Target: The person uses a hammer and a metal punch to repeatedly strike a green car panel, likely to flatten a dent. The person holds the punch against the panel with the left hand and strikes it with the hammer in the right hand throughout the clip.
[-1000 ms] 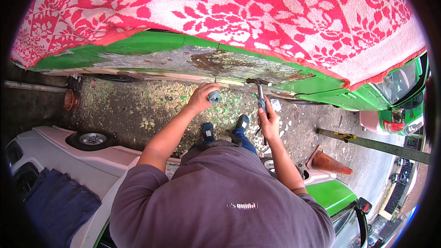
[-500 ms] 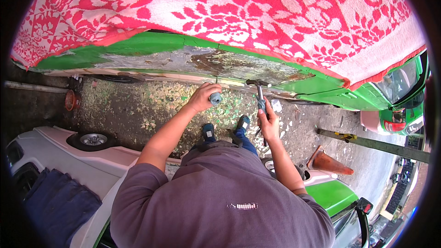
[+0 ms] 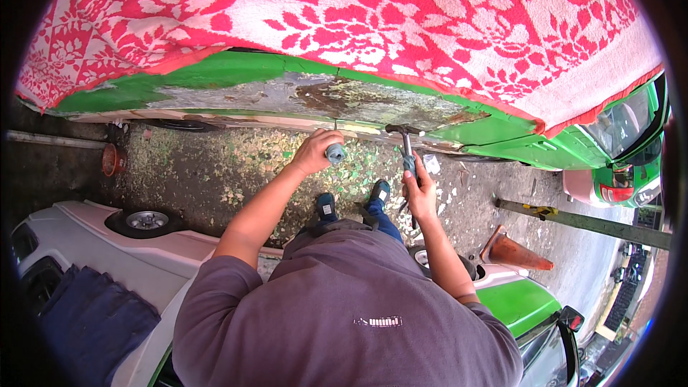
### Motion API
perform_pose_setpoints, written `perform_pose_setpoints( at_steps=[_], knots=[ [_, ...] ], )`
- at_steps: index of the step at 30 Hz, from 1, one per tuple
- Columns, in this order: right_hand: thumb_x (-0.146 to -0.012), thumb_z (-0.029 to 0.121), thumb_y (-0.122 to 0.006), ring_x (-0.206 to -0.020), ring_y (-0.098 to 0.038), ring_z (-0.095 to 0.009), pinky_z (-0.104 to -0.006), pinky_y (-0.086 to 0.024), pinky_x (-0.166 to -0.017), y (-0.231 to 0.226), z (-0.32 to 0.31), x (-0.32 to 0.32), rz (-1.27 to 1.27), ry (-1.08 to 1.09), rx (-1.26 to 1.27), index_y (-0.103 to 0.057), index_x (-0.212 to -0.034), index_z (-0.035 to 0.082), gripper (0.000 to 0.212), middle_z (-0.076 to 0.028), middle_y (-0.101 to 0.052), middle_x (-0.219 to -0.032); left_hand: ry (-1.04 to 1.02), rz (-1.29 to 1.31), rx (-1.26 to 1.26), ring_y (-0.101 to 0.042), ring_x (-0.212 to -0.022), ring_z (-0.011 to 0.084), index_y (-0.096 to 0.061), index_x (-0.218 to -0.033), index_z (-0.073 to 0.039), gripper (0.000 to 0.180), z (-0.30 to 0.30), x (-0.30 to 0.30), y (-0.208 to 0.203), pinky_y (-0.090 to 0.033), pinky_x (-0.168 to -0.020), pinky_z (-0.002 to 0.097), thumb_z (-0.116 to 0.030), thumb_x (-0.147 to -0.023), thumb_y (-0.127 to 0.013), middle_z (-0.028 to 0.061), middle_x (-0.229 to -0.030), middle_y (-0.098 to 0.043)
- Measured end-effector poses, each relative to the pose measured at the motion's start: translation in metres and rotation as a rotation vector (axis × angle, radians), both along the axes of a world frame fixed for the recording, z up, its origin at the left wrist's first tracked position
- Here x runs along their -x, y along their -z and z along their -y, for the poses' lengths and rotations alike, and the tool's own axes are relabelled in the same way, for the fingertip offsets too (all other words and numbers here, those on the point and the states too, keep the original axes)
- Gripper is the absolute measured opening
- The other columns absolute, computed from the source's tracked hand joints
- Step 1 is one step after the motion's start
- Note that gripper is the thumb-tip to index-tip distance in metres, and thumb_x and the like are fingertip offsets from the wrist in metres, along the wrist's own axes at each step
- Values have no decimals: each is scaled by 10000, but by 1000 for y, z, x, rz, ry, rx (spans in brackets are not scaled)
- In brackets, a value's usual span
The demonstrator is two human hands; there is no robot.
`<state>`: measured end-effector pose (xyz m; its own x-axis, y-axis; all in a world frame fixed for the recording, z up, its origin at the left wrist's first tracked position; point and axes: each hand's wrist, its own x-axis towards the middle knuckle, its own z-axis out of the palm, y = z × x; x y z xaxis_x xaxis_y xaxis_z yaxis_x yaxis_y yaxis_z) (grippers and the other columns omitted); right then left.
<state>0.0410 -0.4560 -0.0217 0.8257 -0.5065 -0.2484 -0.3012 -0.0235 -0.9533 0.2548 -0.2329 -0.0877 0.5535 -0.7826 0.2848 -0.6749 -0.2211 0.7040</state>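
Note:
My left hand (image 3: 313, 152) is closed around a tool with a round, grey-blue handle end (image 3: 335, 153). Its far end is hidden by my fingers, close to the lower edge of the car's side panel (image 3: 279, 93). That panel is green, with a wide worn patch of bare grey and brown where the paint is gone. My right hand (image 3: 420, 192) grips a hammer (image 3: 407, 145) by its handle. The hammer's dark metal head is up by the panel's lower edge, to the right of the left-hand tool and apart from it.
A red and white floral blanket (image 3: 344, 7) drapes over the car. Paint flakes (image 3: 251, 158) litter the ground around my shoes (image 3: 325, 204). Behind me stands a pale and green car (image 3: 179, 258) with a dark blue cloth (image 3: 97, 322). An orange cone (image 3: 516, 251) and a post (image 3: 588, 223) lie right.

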Motion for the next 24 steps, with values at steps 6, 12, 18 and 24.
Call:
perform_pose_setpoints(
  at_steps=[6, 12, 18, 24],
  knots=[
    [-974, 130, -581, -565, -502, -60, -253, -450, -524, 4, 1, -1, 7, -10, 13, -451, -1486, 97, 529, 8, -549, -702, -13, 0, -23, -598, -992, 295, -631, -1046, -106, 403, 2, 2, -4, -499, -878, 401, -16, -673, -755, 47, -1148, -664],
    [-977, 134, -579, -562, -503, -61, -256, -453, -525, 0, -1, -1, 5, -7, 8, -454, -1485, 99, 525, 8, -556, -705, -28, -15, -32, -596, -984, 301, -629, -1048, -106, 409, 2, 2, -2, -501, -881, 405, -15, -670, -757, 49, -1150, -664],
    [-979, 126, -571, -562, -500, -61, -255, -451, -525, -6, -2, -1, -19, 1, 20, -449, -1487, 94, 524, 10, -548, -702, -30, 6, -9, -607, -996, 292, -629, -1034, -119, 414, 3, 2, -2, -510, -872, 405, -19, -657, -769, 34, -1141, -665],
    [-981, 119, -573, -562, -494, -54, -250, -447, -521, -7, -2, -1, -8, -1, 12, -436, -1494, 89, 532, 18, -544, -704, -20, -8, -2, -606, -1000, 308, -634, -1056, -100, 422, 1, 2, 0, -501, -876, 409, -9, -664, -760, 63, -1148, -667]
  ],
)
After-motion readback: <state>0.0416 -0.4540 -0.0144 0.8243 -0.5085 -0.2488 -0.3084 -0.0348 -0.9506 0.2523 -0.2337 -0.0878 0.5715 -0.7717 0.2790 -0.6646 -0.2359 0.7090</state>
